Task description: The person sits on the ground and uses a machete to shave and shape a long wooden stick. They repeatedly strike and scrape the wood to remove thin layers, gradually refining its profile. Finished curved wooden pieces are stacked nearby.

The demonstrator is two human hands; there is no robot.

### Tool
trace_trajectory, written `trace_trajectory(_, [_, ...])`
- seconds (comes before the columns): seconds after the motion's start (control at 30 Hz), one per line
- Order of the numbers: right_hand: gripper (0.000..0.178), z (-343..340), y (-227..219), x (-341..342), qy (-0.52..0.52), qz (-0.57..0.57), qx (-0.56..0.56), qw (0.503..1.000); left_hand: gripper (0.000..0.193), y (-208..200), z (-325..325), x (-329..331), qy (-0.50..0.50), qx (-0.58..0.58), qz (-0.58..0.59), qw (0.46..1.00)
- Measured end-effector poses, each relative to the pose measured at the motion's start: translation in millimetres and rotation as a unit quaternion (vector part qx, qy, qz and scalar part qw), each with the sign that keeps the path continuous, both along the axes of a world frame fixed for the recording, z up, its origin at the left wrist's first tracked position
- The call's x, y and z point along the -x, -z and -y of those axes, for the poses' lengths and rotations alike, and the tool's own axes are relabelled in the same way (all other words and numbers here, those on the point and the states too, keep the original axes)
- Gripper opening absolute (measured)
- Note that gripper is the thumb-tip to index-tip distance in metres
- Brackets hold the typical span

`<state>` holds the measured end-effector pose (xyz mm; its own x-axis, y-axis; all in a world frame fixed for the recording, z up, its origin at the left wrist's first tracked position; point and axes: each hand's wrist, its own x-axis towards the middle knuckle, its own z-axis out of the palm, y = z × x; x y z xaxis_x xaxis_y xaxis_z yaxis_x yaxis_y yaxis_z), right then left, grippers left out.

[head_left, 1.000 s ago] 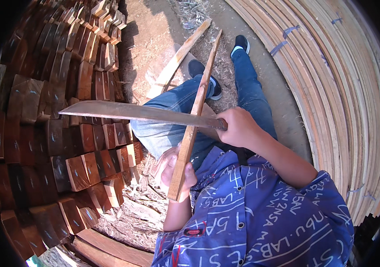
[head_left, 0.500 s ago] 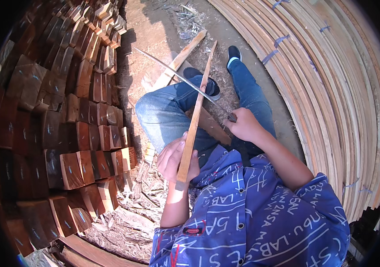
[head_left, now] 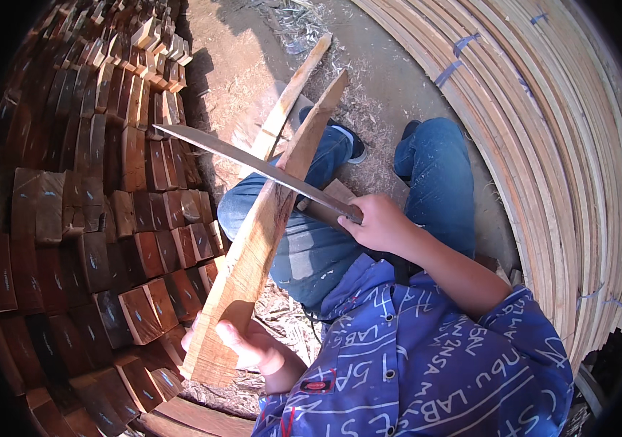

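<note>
My left hand grips the near end of a wooden plank, thumb on one side and the other fingers mostly hidden beneath. The plank slants up and away over my bent left leg, its broad face showing, and it narrows to a point at the far end. In my right hand is a machete, held by its handle, which the fingers mostly cover. Its long grey blade reaches left across the plank's middle; whether it touches the wood I cannot tell.
Another narrow plank slants beyond my left leg. Stacked wooden blocks rise along the left. Long boards tied with blue bands line the right. Wood shavings cover ground near my left arm. A wooden piece sits between my legs.
The plank has turned from its narrow edge to its broad face, and its near end has moved left and toward me with my left hand. The machete blade has swung lower and nearer.
</note>
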<state>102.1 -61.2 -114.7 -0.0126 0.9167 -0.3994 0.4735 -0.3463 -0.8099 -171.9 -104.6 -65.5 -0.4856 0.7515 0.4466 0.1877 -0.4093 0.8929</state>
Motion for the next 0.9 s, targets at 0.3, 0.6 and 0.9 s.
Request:
trace_trajectory(0.3, [0.019,-54,-12,9,-0.124,-0.038,-0.090,0.987,0.040,-22,-5,-38,0.005,-0.052,-0.068,0.996])
trace_trajectory(0.6, [0.016,-63,14,-34,-0.086,-0.025,-0.002,0.996,0.033,-17,15,-50,-0.080,-0.020,-0.002,0.997])
trace_trajectory(0.9, [0.016,-48,-32,-20,-0.123,-0.047,-0.134,0.982,0.033,-30,-2,-87,-0.069,-0.030,-0.065,0.995])
